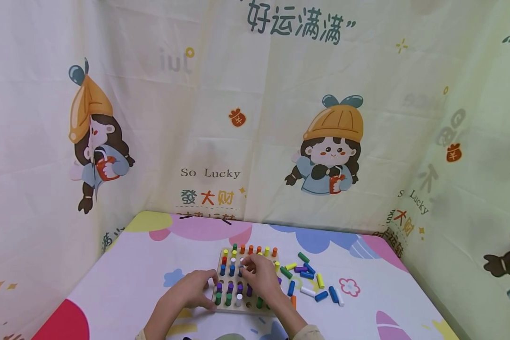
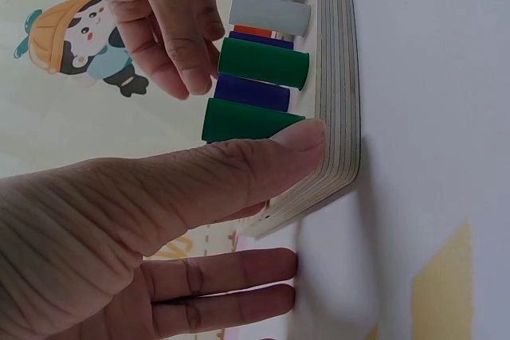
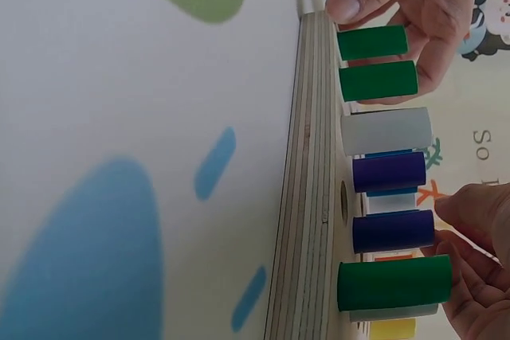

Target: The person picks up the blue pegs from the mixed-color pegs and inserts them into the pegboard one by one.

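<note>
My left hand (image 1: 194, 286) holds the left end of a wooden pegboard (image 1: 238, 310), its thumb (image 2: 299, 139) pressed at the near corner beside a green peg (image 2: 247, 119). Two other fingers of that hand stretch out below the board's edge in the left wrist view. Over the middle of the board, my right hand (image 1: 261, 275) pinches at a white peg (image 1: 241, 260), which its fingertips partly cover. Rows of coloured pegs stand upright, including blue pegs (image 1: 222, 270), purple pegs (image 1: 219, 287) and a white peg (image 1: 239, 300) in the front row.
Loose pegs lie scattered right of the board, among them a green peg (image 1: 303, 257), a yellow peg (image 1: 320, 281) and a white peg (image 1: 307, 292). An open hole (image 1: 248, 305) shows in the front row. A printed curtain (image 1: 263, 141) hangs behind the patterned table (image 1: 144, 264).
</note>
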The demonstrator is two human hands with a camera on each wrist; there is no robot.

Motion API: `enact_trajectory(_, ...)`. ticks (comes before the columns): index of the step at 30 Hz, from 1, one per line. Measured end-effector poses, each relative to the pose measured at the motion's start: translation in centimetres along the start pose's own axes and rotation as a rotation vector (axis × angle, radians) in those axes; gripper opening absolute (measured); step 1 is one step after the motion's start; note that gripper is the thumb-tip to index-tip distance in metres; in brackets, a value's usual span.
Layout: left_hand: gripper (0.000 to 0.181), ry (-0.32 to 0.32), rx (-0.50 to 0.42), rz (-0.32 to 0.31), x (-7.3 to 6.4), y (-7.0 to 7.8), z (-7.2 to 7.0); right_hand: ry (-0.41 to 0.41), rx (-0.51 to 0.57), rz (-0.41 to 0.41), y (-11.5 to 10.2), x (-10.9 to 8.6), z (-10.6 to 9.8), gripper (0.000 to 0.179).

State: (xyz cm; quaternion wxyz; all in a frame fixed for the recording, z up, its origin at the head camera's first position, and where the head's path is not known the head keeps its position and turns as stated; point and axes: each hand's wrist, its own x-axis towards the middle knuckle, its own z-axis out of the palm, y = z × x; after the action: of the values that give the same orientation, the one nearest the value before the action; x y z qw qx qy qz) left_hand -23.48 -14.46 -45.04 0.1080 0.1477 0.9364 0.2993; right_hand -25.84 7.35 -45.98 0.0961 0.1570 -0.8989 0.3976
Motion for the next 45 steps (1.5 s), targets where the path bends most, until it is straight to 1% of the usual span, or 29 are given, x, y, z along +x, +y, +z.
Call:
enact_trajectory(3,0.045,0.000,0.000,0.001,0.0,0.0,0.0,0.000,0.006,0.016,-0.1,-0.2,-0.1,0.011)
enact_trajectory(6,0.045,-0.006,-0.003,-0.013,0.0,0.1,0.0,-0.004,0.012,0.037,-0.2,-0.4,-0.3,0.011)
enact_trajectory(10,0.044,-0.019,-0.002,-0.042,0.0,0.2,0.1,-0.004,0.023,0.032,-0.2,-0.8,-0.7,0.011)
enact_trajectory(12,0.044,-0.023,-0.002,-0.047,0.0,0.3,0.1,-0.003,0.028,0.033,-0.2,-0.9,-0.9,0.009)
enact_trajectory(17,0.044,-0.017,-0.013,-0.024,0.0,0.2,0.0,0.009,0.050,0.039,-0.4,-1.4,-1.6,0.008)
enact_trajectory(21,0.045,-0.012,-0.022,-0.004,-0.1,0.2,0.0,0.035,0.057,0.034,-0.4,-1.8,-2.1,0.009)
enact_trajectory(22,0.045,-0.012,-0.023,-0.001,-0.2,0.2,0.0,0.045,0.057,0.022,-0.4,-1.9,-2.2,0.010)
enact_trajectory(25,0.045,-0.011,-0.019,0.002,-0.2,0.2,0.0,0.064,0.060,0.022,-0.2,-2.2,-2.6,0.012)
enact_trajectory(28,0.045,-0.010,-0.013,-0.006,-0.2,0.1,-0.1,0.077,0.065,0.019,0.0,-2.4,-3.0,0.012)
enact_trajectory(36,0.045,-0.014,-0.002,-0.034,-0.1,0.1,-0.1,0.100,0.049,0.065,0.5,-2.9,-4.0,0.013)
enact_trajectory(39,0.045,-0.018,-0.004,-0.043,-0.1,0.2,0.0,0.112,0.041,0.069,0.8,-3.0,-4.3,0.012)
enact_trajectory(43,0.045,-0.017,-0.003,-0.043,-0.1,0.2,0.0,0.120,0.054,0.080,1.3,-3.2,-4.6,0.012)
enact_trajectory(45,0.045,-0.016,-0.001,-0.040,-0.1,0.2,0.0,0.122,0.066,0.098,1.5,-3.3,-4.8,0.013)
